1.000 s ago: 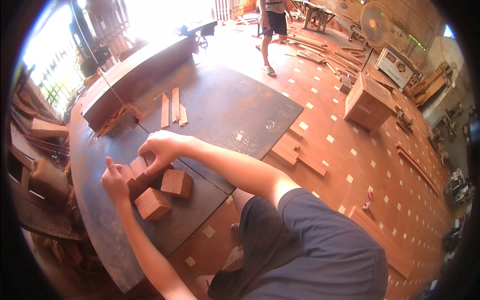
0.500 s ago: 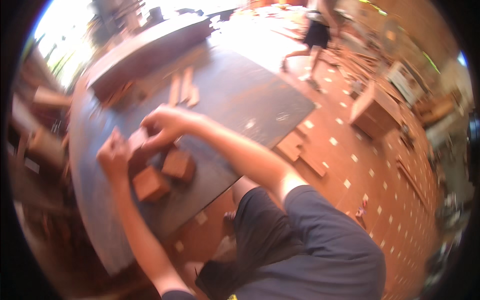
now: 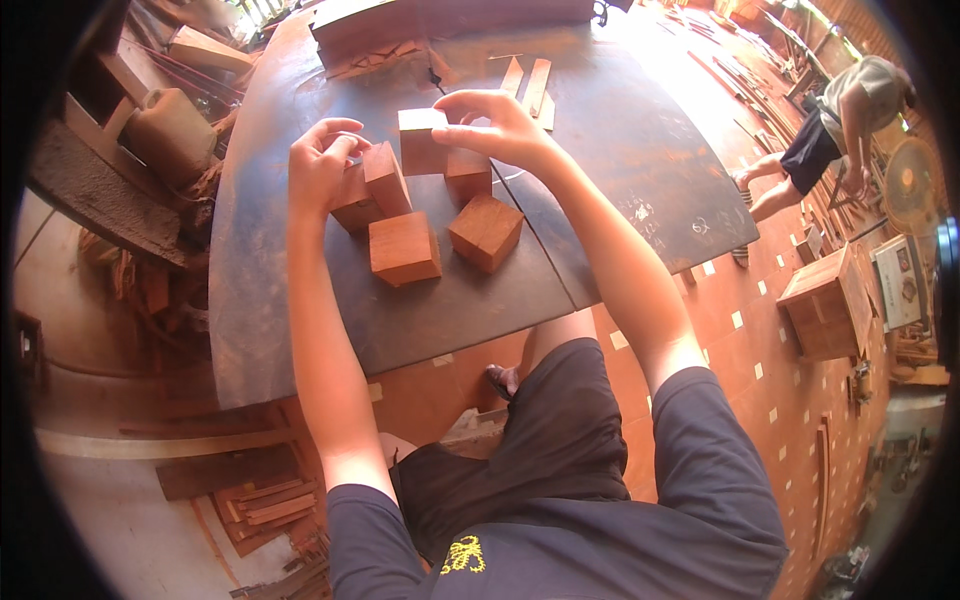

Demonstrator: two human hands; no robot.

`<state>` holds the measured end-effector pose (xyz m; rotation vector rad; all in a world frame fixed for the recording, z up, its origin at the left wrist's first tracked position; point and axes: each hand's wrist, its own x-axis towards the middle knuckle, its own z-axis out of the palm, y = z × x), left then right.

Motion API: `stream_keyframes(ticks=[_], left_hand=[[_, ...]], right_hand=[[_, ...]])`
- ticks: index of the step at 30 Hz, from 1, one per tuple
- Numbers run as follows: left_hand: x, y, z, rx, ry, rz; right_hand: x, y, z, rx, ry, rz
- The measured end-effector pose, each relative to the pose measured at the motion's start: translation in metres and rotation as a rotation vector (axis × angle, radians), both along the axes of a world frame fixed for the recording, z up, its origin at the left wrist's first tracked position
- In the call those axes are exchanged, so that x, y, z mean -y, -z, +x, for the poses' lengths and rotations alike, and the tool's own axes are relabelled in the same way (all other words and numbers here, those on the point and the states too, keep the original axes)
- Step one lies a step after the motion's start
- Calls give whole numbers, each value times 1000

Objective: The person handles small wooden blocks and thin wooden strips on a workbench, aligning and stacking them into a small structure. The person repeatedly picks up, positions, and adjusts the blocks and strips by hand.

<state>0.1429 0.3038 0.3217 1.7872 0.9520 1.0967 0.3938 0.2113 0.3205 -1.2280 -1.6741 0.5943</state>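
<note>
Several reddish-brown wooden blocks stand grouped on the dark tabletop point(image 3: 480, 300). With my right hand point(image 3: 500, 128) I grip a block point(image 3: 423, 150) between thumb and fingers at its upper right edge; its pale top face catches the light. My left hand point(image 3: 322, 165) curls around the left side of the group, its fingertips at a narrow upright block point(image 3: 387, 180). Beside that, a lower block point(image 3: 353, 205) is partly hidden by the hand. Another block point(image 3: 468, 177) sits under my right wrist. Nearest me are two separate blocks, one left point(image 3: 405, 250) and one right point(image 3: 487, 233).
Thin wooden strips point(image 3: 536, 88) lie beyond my right hand. A long dark beam point(image 3: 450, 22) spans the table's far side. To the right, a person point(image 3: 850, 125) bends over near a wooden box point(image 3: 828, 300) on the tiled floor. A plastic jug point(image 3: 170, 135) stands at left.
My view has turned, so the table now appears more central. My hands have moved apart, and more blocks show between them. The person at right bends over.
</note>
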Motion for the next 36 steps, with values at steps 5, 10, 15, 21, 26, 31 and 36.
stream_keyframes(ticks=[5,10,15,21,26,31,36], left_hand=[[2,-1,0,-54,74,-14],[5,-3,0,-41,54,-61],[-2,4,-2,-6,66,-97],[-2,4,0,12,30,-136],[-4,2,-5,-5,-31,-85],[1,-7,-11,-85,123,10],[26,-14,-13,-431,342,78]], right_hand=[[-1,0,1,-90,39,6],[-7,-4,19,-313,87,258],[0,-5,30,142,117,314],[4,-6,30,207,30,260],[6,-9,34,31,-146,133],[12,-10,34,-40,-138,-6],[8,-10,30,-67,-165,33]])
